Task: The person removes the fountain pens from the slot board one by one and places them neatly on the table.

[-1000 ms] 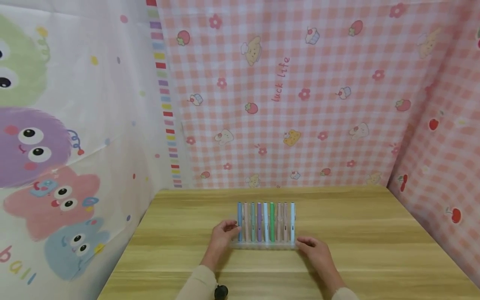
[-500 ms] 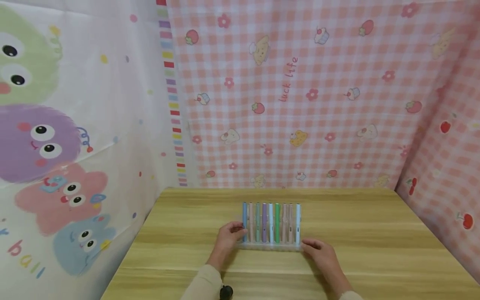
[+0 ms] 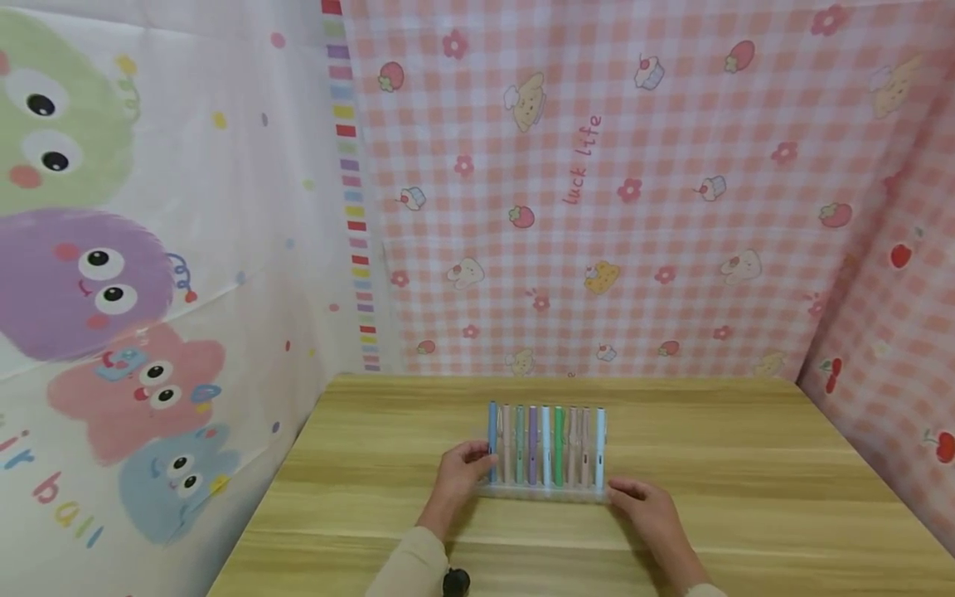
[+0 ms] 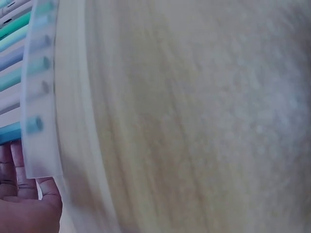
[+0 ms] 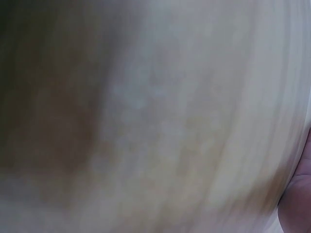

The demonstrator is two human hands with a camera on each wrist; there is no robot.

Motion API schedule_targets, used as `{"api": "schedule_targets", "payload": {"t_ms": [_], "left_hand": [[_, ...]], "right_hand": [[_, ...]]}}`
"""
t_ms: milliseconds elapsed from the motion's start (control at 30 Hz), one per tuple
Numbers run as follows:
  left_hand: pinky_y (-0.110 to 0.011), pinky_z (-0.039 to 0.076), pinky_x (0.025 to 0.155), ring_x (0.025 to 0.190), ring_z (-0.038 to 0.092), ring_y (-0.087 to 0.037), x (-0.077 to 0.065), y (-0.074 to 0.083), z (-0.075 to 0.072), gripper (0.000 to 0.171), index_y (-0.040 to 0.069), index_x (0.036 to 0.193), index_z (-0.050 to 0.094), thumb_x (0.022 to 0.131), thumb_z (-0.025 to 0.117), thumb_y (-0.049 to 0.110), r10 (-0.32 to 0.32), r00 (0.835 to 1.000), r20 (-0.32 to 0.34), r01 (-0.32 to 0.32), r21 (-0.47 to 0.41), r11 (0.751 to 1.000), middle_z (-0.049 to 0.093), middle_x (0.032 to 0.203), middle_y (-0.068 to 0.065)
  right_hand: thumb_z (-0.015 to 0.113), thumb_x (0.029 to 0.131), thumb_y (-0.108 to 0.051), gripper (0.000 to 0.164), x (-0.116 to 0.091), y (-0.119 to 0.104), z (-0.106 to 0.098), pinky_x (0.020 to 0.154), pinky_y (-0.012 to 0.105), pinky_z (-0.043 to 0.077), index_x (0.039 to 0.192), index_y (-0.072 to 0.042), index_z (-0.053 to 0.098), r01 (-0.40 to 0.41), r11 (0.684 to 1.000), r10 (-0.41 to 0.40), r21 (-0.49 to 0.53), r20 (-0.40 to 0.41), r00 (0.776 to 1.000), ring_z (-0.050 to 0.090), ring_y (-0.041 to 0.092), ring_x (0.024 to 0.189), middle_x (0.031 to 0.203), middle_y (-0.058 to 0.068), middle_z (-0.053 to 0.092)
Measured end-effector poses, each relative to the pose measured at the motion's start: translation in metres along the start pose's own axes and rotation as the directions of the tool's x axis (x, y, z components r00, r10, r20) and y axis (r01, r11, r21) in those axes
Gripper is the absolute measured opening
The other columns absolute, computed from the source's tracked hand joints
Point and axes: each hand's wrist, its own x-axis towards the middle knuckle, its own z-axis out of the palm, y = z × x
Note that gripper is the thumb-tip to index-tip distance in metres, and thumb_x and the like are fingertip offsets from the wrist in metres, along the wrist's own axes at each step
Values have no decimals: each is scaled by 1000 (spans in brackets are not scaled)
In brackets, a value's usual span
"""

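A clear pen rack [image 3: 543, 494] stands on the wooden table, holding a row of several upright pens. At its left end is a blue pen [image 3: 492, 439], at its right end a light blue pen [image 3: 600, 448]; purple and green ones stand between. My left hand [image 3: 461, 477] holds the rack's left end beside the blue pen. In the left wrist view, the left fingers [image 4: 17, 170] reach behind the frosted end plate [image 4: 41, 145]. My right hand [image 3: 649, 507] touches the right end with relaxed fingertips; the right wrist view has only a sliver of that hand [image 5: 297, 204].
The wooden table [image 3: 709, 439] spreads around the rack on all sides. A pink checked cloth [image 3: 567, 249] hangs behind it, and a white cartoon cloth [image 3: 246, 207] on the left. A small black object [image 3: 456, 582] sits by the left sleeve.
The head view has swung slightly left, so everything sits further right in it. Both hands stay at the ends of the rack, and the rack keeps its place on the table.
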Motion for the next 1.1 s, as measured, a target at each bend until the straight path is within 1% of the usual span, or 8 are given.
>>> {"api": "schedule_targets", "payload": {"t_ms": [200,367,433,500,633,767,967,1100], "left_hand": [[-29,52,79,93,59,-18,4,8,-1,27,-7,112,67,91,72,10,38,998,-48,-39,-20,999,67,102,-12],[-28,52,79,91,61,-16,6,19,-7,22,-5,107,69,92,71,11,121,992,-36,-124,-94,988,68,96,-8],[-29,55,78,88,62,-15,8,21,-11,21,-6,105,69,92,71,10,137,990,-33,-140,-121,983,69,94,-7],[-31,56,80,87,64,-15,12,23,-16,21,-7,106,68,92,71,8,125,992,-37,-129,-131,983,69,94,-9],[-34,57,82,88,64,-18,16,26,-30,23,-11,110,64,93,68,4,56,997,-44,-61,-118,991,67,97,-11],[-35,57,82,88,64,-17,19,28,-46,24,-12,113,62,93,67,1,9,998,-54,-15,-111,994,64,98,-11],[-36,57,82,87,64,-17,23,26,-65,29,-10,118,62,92,68,1,-23,996,-86,16,-91,996,63,100,-12],[-35,57,81,85,64,-16,24,23,-74,34,-11,124,59,92,67,-2,-32,996,-88,24,-94,995,63,99,-11]], "right_hand": [[71,92,-19,29,2,1,-1,81,24,46,113,1,71,0,1000,0,-8,1,1000,60,25,106,113,14,70],[71,92,-17,27,3,2,-1,81,24,46,113,0,72,-13,1000,13,-5,-4,1000,60,24,106,113,13,70],[71,92,-16,26,3,2,-1,81,25,46,113,0,71,-17,1000,17,-2,-1,1000,60,25,106,113,13,69],[70,93,-16,26,3,2,-1,82,26,46,113,1,71,-9,1000,9,-6,4,1000,59,26,107,113,13,69],[69,94,-17,27,2,4,0,85,29,46,113,2,71,12,1000,-12,-21,7,1000,59,28,108,112,15,69],[70,93,-17,26,2,5,0,83,27,46,112,1,72,13,999,-12,-30,7,1000,59,25,107,112,13,69],[69,93,-15,26,2,3,-1,79,25,48,112,2,71,-3,1000,3,1,10,1000,60,22,102,111,13,69],[69,94,-16,26,0,0,-1,85,29,47,113,1,71,-9,1000,9,-11,11,1000,59,25,106,113,13,69]]}}
